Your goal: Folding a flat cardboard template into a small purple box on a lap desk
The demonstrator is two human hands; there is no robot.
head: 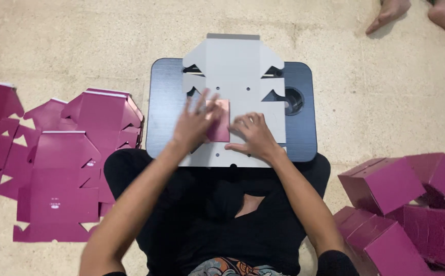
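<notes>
- I'm looking straight down at a flat grey box blank, lying white side up on a dark lap tray across my crossed legs.
- My left hand is spread at about 9 o'clock from a small pink flap, fingers open and pressing flat, fingertips on the flap's left edge.
- My right hand sits at 3 o'clock of that flap, fingers open too, palm down on the card, gripping nothing.
- The pink flap sits at the middle of the blank, between both hands; it looks like a side panel turned over so its coloured face shows.
- My read on the step: the first fold is being creased down, with the rest of the blank flat.
- The next move, I'd judge, calls for firm pressure along the crease line and a steady hold so the blank doesn't slide on the tray.
- At 9 o'clock from the tray, a stack of flat magenta blanks fans out on the floor.
- At 4 o'clock, finished magenta boxes are heaped together, touching each other.
- The floor is pale, speckled and beige, bare around the tray.
- At 1 o'clock, far corner, another person's bare feet rest on the floor, well apart from my hands.
</notes>
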